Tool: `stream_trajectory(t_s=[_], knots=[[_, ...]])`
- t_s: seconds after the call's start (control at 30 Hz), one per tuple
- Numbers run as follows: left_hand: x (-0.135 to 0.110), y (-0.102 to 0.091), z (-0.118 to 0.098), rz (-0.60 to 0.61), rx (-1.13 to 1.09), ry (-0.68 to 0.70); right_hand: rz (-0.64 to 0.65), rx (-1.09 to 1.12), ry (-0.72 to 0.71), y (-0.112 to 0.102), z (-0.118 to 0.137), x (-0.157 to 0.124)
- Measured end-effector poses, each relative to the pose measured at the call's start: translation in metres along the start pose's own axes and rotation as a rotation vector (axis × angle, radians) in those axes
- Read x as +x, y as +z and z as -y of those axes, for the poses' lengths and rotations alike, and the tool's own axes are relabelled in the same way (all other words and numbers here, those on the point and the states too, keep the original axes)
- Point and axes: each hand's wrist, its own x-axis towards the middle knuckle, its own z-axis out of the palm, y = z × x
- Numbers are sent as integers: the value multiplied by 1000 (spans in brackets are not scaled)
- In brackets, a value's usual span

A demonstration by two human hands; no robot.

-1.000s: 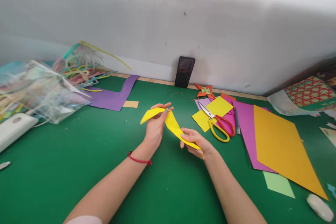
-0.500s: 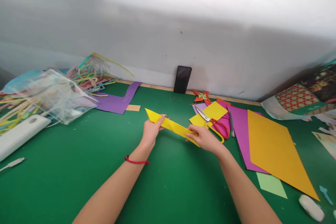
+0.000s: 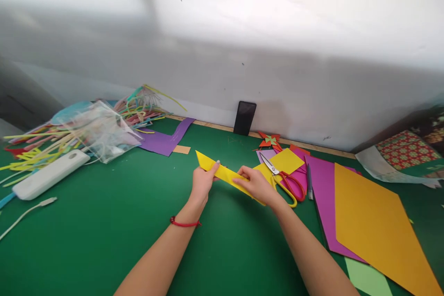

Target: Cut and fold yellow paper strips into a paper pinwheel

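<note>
A folded strip of yellow paper (image 3: 225, 173) lies low over the green table (image 3: 104, 226), held between both hands. My left hand (image 3: 202, 182) pinches its left part, with a red string round that wrist. My right hand (image 3: 255, 185) is closed on the strip's right part, fingers on top of it. The pointed left tip of the strip sticks out past my left fingers.
Scissors with yellow and red handles (image 3: 282, 179) lie on a yellow square (image 3: 284, 161) just right of my hands. Purple (image 3: 322, 180) and orange (image 3: 374, 222) sheets lie further right. A dark phone (image 3: 244, 118) leans on the wall. A bag of coloured strips (image 3: 93, 132) and a white box (image 3: 50, 174) sit left.
The hands lowered the yellow strip from the air towards the table and straightened it. My right hand has slid left along it, closer to my left hand. The camera tilted up.
</note>
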Motion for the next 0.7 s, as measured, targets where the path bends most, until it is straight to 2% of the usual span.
stream_trajectory(t_s=[0.07,0.13,0.2,0.33,0.4,0.47,0.63,0.7], knots=[[4,0,0,-42,2,0,-69,-164,-71,-1,-1,3],[6,0,0,-15,-35,0,-106,-211,-92,-3,-3,6],[6,0,1,115,-101,1,-108,-120,-81,-6,-4,8],[3,1,7,494,-159,-42,-36,184,-32,-8,-2,10],[3,4,10,550,-170,-65,-55,256,-31,-4,2,11],[4,7,13,513,-175,-41,-110,238,-34,3,5,13],[13,8,20,252,-48,70,-233,-67,-72,24,9,16],[15,7,21,205,-51,80,-236,-113,-66,28,7,15]])
